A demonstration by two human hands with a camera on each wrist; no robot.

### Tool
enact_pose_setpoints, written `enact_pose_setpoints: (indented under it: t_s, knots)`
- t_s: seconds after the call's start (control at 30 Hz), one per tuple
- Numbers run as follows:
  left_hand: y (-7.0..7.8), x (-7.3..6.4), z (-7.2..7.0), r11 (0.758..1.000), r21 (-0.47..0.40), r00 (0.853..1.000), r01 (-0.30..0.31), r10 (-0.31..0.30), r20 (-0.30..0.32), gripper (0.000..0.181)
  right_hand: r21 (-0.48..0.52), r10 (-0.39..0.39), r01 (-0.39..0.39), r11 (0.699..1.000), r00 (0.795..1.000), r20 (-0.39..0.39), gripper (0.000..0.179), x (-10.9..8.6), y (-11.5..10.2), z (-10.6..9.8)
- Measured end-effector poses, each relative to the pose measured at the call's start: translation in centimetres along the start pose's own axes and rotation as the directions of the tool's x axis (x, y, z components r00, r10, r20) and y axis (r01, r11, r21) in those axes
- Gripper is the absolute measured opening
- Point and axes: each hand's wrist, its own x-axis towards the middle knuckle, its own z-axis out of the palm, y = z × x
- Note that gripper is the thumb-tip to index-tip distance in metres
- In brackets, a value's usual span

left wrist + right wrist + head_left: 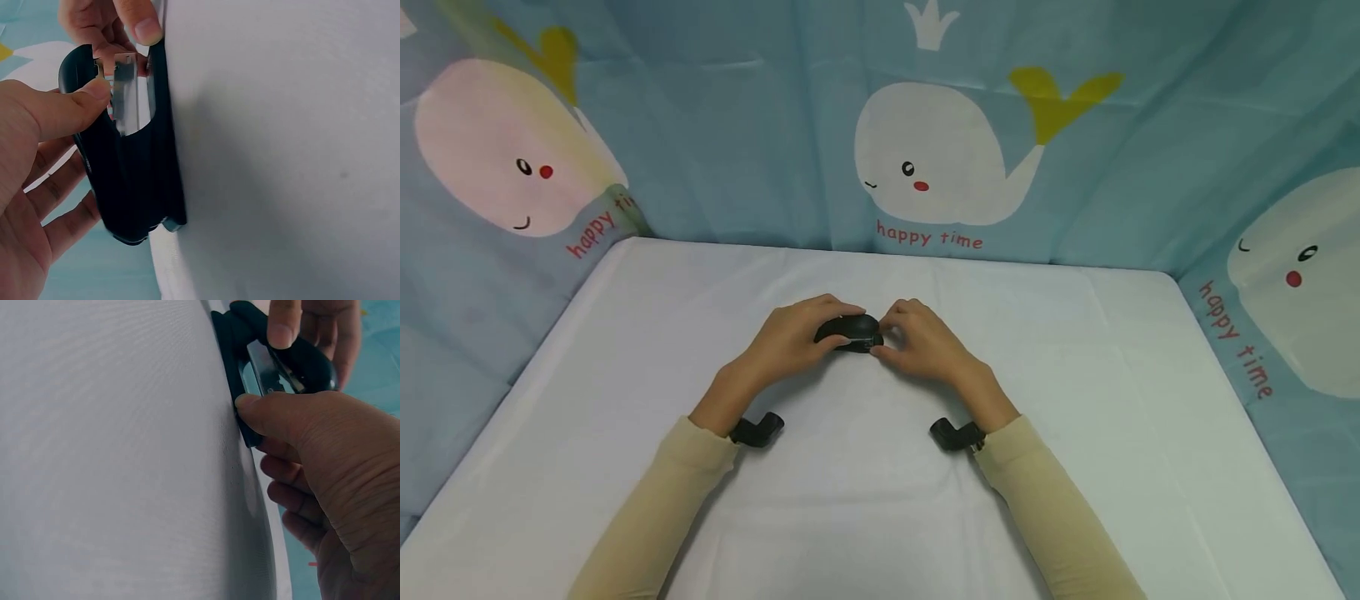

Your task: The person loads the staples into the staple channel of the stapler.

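A black stapler [852,327] stands at the middle of the white table, between both hands. Around its upper arm, the left hand [793,332] grips with thumb on the near side and fingers on the far side. At the stapler's front end, the right hand [931,343] pinches the base, its thumb [269,411] pressed on the edge. The left wrist view shows the stapler spread apart, with a metal staple channel [127,94] between upper arm and base. Whether staples lie inside cannot be made out. Some right fingertips are hidden behind the stapler.
White cloth covers the table [850,500]. A blue curtain [737,150] printed with whales hangs behind and at both sides. Black wrist cameras, one on the left wrist [758,430] and one on the right [957,434], stick out inward above the cloth.
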Motion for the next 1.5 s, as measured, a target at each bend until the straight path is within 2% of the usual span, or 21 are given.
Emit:
enact_pose_setpoints:
  t_s: [0.27, 0.63, 0.83, 0.97, 1.2, 1.5]
  knots:
    - [-0.4, -0.5, 0.2, 1.000, -0.016, 1.000, 0.001, -0.001, 0.007, 0.046, 0.049, 0.014, -0.015, 0.999, 0.999, 0.037, 0.027, 0.4, -0.3, 0.4]
    - [-0.4, -1.1, 0.7, 1.000, 0.000, 1.000, 0.004, -0.004, -0.024, 0.047, 0.023, 0.013, -0.014, 1.000, 0.999, 0.041, 0.030, 0.4, -0.8, 0.3]
    - [-0.3, -1.2, 0.7, 1.000, -0.016, 0.999, 0.005, -0.006, -0.040, 0.045, -0.039, -0.029, 0.028, 0.999, 0.999, -0.029, 0.028, 0.2, -0.7, -0.2]
    - [-0.1, -1.3, 0.5, 1.000, -0.015, 0.997, 0.006, -0.007, -0.081, 0.042, -0.115, -0.063, 0.055, 0.992, 0.996, -0.064, 0.027, 0.1, -0.5, -0.7]
    - [0.2, -1.5, 0.3, 0.999, -0.035, 0.994, 0.025, -0.029, -0.107, 0.043, -0.177, -0.026, 0.013, 0.984, 0.997, -0.071, 0.029, -1.6, 0.7, -1.8]
    - [-0.2, -1.8, -0.7, 0.993, 0.074, 0.987, 0.089, -0.078, -0.141, 0.050, -0.159, 0.001, -0.020, 0.987, 0.993, -0.119, 0.030, -3.0, 2.3, -3.1]
